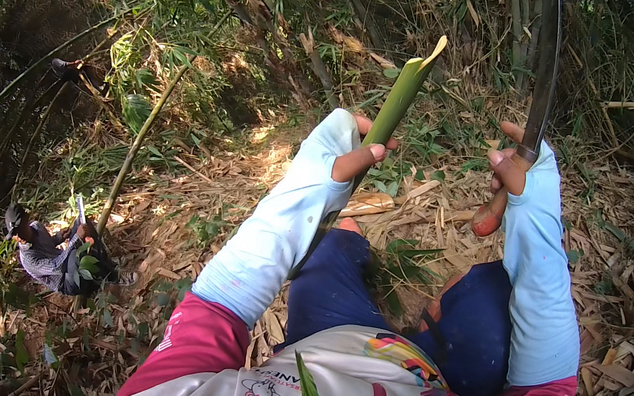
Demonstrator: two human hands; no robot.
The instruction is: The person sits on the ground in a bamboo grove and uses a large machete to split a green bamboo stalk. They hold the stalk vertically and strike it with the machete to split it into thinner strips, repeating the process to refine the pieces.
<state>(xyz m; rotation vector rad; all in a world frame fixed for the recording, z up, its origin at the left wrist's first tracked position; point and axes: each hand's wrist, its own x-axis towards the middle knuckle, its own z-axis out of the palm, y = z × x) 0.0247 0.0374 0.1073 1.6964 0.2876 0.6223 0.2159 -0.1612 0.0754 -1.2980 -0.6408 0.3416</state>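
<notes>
My left hand [359, 155] is closed around a green bamboo stalk [402, 99] that tilts up and to the right. Its upper end is cut at a slant, with a pale, pointed sliver sticking out. The lower part of the stalk runs down behind my left forearm. In my right hand [511, 168] is a machete, its long dark blade [544, 77] upright and running out of the top of the view. The rounded, reddish end of its handle [487, 220] shows below my fingers. Blade and stalk are apart. Light blue sleeves cover both forearms and part of each hand.
Dry bamboo leaves and husks [226, 191] litter the ground. At the lower left another person [55, 259] is low to the ground beside a slanting bamboo pole [145, 131]. Dense bamboo stems [521, 31] stand at the back. A green leaf [311, 394] overlaps my shirt.
</notes>
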